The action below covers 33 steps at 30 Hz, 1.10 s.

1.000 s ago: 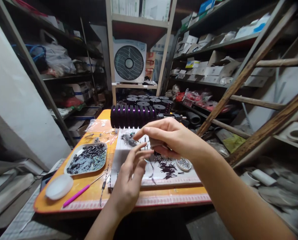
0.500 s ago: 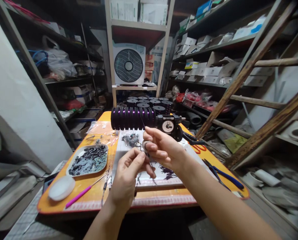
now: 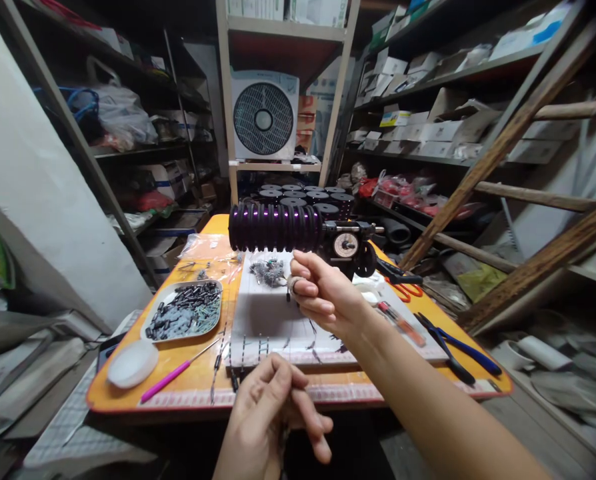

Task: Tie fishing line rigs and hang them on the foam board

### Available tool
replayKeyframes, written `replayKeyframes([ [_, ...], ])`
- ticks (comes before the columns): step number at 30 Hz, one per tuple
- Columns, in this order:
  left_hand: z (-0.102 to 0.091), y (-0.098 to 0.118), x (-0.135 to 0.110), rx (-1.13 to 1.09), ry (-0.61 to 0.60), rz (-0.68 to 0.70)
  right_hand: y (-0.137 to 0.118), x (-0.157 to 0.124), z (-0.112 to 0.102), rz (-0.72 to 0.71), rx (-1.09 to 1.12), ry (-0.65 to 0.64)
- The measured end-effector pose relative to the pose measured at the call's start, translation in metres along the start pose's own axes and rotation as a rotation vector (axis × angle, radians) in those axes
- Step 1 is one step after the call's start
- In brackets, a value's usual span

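My right hand [image 3: 321, 290] is raised over the middle of the table with its thumb and forefinger pinched and the other fingers curled. A small black cord end [image 3: 288, 294] hangs below its curled fingers; the rest of what it holds is hidden. Lower down, at the near table edge, my left hand [image 3: 275, 407] has thumb and forefinger pressed together and its other fingers loosely bent. A thin dark strand [image 3: 282, 437] shows faintly beneath the left palm. Behind the right hand is a purple-and-black ribbed roll [image 3: 275, 227] on a metal holder with a round dial [image 3: 347, 245].
On the orange table [image 3: 178, 373] lie a tray [image 3: 151, 337] of small black and grey pieces, a white lid [image 3: 133, 365], a pink-handled hook [image 3: 165, 381] and pliers [image 3: 448, 347]. A white board [image 3: 258, 313] carries a tangled grey pile [image 3: 268, 272]. A wooden ladder [image 3: 458, 193] leans at right.
My left hand has come down and toward me, away from the right hand. The right hand stays raised near the roll, and the view has tilted down slightly.
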<state>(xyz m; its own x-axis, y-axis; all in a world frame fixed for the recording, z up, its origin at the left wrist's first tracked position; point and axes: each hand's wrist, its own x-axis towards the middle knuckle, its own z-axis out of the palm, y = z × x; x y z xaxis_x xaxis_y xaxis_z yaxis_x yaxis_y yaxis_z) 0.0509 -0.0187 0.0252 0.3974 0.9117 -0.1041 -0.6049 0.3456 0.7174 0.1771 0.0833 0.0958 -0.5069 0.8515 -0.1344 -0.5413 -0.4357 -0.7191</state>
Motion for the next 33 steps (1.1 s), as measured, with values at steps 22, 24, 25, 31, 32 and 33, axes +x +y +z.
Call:
replayKeyframes([
  [22, -0.001, -0.005, 0.000, 0.056, 0.183, -0.054, -0.001, -0.017, -0.021, -0.386, -0.760, 0.204],
  [24, -0.010, -0.009, 0.002, 0.067, 0.198, -0.044, 0.000, -0.023, -0.027, -0.585, -0.856, 0.345],
  [25, -0.015, -0.012, 0.002, 0.071, 0.197, -0.027, 0.001, -0.023, -0.029, -0.634, -0.903, 0.386],
  [31, -0.046, -0.028, -0.005, 0.461, 0.221, 0.083, 0.013, 0.001, -0.035, -0.483, -1.316, 0.357],
  [32, -0.049, -0.029, -0.008, 0.591, 0.258, 0.094, 0.014, 0.005, -0.036, -0.451, -1.327, 0.336],
  [33, -0.052, -0.027, -0.011, 0.737, 0.307, 0.094, 0.014, 0.009, -0.037, -0.432, -1.317, 0.322],
])
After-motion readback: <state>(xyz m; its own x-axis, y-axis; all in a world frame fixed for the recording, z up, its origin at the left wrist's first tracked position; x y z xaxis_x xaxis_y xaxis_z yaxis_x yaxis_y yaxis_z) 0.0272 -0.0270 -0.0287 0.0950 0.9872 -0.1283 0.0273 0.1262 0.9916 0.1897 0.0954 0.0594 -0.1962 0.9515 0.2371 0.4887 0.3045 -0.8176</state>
